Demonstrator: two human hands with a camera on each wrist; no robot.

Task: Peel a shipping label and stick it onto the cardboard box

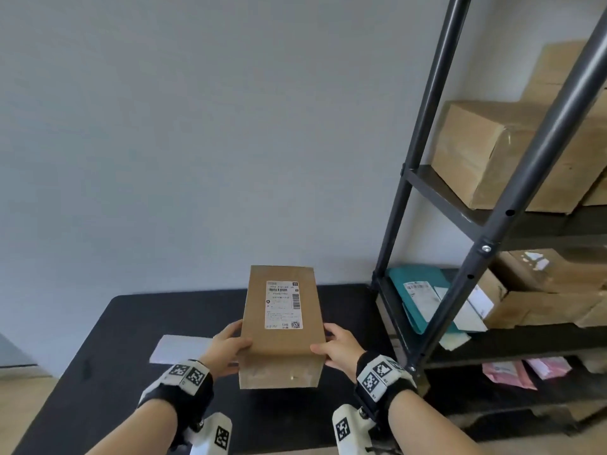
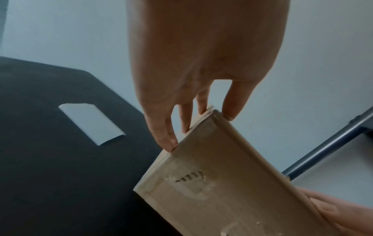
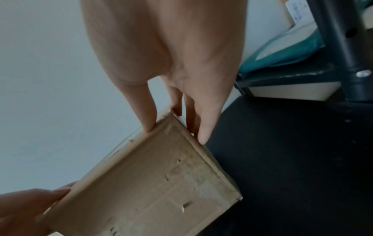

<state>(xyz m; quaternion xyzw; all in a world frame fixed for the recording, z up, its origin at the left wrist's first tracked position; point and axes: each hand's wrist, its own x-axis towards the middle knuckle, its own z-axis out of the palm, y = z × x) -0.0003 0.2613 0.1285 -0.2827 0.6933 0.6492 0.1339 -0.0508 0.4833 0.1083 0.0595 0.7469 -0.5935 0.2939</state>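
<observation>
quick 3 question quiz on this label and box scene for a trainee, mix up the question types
1. True or false: the shipping label is already stuck on the cardboard box.
2. What grips the box? A) the left hand alone B) the left hand and the right hand, one on each side C) neither hand
3. Fill in: the white backing sheet lies on the black ____.

Key
1. True: the label sits on the box's top face.
2. B
3. Table; the sheet lies to the left of the box, apart from both hands.
</observation>
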